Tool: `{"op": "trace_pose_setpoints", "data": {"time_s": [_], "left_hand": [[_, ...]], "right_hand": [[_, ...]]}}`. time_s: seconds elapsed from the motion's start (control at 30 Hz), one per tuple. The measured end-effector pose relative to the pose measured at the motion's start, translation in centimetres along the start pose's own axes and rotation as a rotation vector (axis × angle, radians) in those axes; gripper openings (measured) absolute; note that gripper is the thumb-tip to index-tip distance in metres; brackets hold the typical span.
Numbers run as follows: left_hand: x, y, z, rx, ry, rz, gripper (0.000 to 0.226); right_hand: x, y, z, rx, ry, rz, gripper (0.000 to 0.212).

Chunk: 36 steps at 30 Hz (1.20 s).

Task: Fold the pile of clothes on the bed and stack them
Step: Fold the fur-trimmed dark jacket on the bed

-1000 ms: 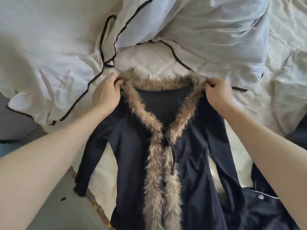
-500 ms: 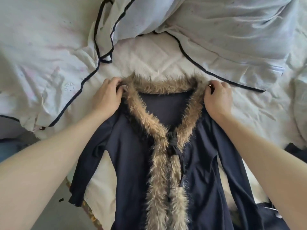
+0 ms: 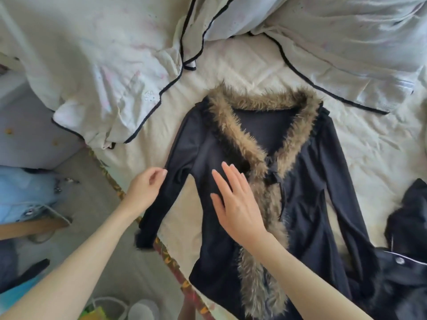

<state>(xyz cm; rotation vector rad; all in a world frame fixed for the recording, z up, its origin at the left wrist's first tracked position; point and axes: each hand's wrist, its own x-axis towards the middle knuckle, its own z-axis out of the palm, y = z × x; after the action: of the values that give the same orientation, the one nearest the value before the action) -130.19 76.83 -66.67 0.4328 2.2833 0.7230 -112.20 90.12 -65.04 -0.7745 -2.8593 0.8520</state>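
Observation:
A dark navy cardigan (image 3: 307, 181) with a brown fur collar and front trim lies face up and spread out on the white bed sheet (image 3: 254, 65). Its left sleeve (image 3: 159, 209) hangs over the bed's edge. My right hand (image 3: 235, 204) lies flat with straight fingers on the cardigan's left front panel, beside the fur trim. At the outer edge of the left sleeve, near the armpit, is my left hand (image 3: 145, 190). Its fingers are loosely curled and its fingertips touch the fabric.
White bedding with black piping (image 3: 115, 72) is bunched along the top and left. Another dark garment with a button (image 3: 404, 269) lies at the lower right, against the cardigan's right sleeve. The bed's patterned edge (image 3: 171, 262) runs diagonally, with floor and a blue item (image 3: 25, 192) to the left.
Both hands have let go of the fur collar and moved down. The right hand now lies flat on the left front panel, and the left hand is at the left sleeve.

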Motion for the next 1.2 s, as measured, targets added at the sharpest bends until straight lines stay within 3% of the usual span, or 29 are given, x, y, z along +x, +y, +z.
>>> {"op": "trace_pose_setpoints", "data": {"time_s": [0.13, 0.3, 0.37, 0.43, 0.53, 0.7, 0.8, 1.0, 1.2], "left_hand": [[-0.9, -2.1, -0.6, -0.158, -0.018, -0.057, 0.014], [-0.3, -3.1, -5.2, -0.716, -0.002, -0.2, 0.012], [0.7, -3.0, -6.9, -0.823, 0.052, -0.203, 0.007], [1.7, -3.0, -7.9, -0.607, 0.118, -0.104, 0.011], [2.4, -3.4, -8.6, -0.04, 0.08, 0.091, 0.014], [1.5, -6.7, -9.2, 0.049, -0.207, -0.056, 0.009], [1.1, -7.9, -9.4, 0.2, -0.189, -0.079, 0.03], [-0.8, -3.1, -10.4, 0.196, 0.119, 0.155, 0.012], [-4.4, 7.6, -6.8, -0.128, 0.058, 0.377, 0.006]], "right_hand": [[-0.7, 0.3, 2.5, -0.095, -0.187, 0.067, 0.058], [-1.8, 0.8, 3.5, -0.217, -0.245, 0.074, 0.057], [-1.7, 0.7, 3.9, -0.25, -0.269, 0.086, 0.058], [-1.5, 0.6, 4.2, -0.27, -0.283, 0.102, 0.059], [-1.6, 0.6, 4.3, -0.309, -0.311, 0.12, 0.06], [-1.3, 0.5, 4.3, -0.326, -0.321, 0.133, 0.06], [-1.3, 0.4, 4.2, -0.316, -0.336, 0.142, 0.06], [-1.4, -0.5, 3.2, -0.322, -0.342, 0.153, 0.059], [-3.2, -2.1, -0.1, -0.245, -0.014, 0.104, 0.05]]}}
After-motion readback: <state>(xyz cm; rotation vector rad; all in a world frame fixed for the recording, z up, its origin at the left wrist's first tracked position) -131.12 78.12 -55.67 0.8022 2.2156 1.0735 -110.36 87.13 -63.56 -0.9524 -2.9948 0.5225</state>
